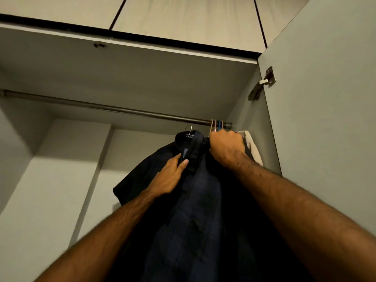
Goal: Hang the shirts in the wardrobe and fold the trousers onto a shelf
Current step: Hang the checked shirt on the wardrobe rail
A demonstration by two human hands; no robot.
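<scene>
The open wardrobe interior [142,78] is pale grey laminate under dim, warm light. Above it run closed upper cabinet doors [183,17] with dark gaps between them. A vertical divider panel [95,169] splits the back into recesses. At the right, a door [325,98] stands open on a metal hinge [262,83].

Dark navy checked shirt [195,200]: on a hanger w/ metal hook [189,130], hook just below the rail [114,109], not on it. Collar up, body hangs straight down, one sleeve spread left. Wardrobe [142,78]: grey interior, door open at right. Pale garment [253,147] hangs at rail's right end, approx. against the side wall; type unclear.
</scene>
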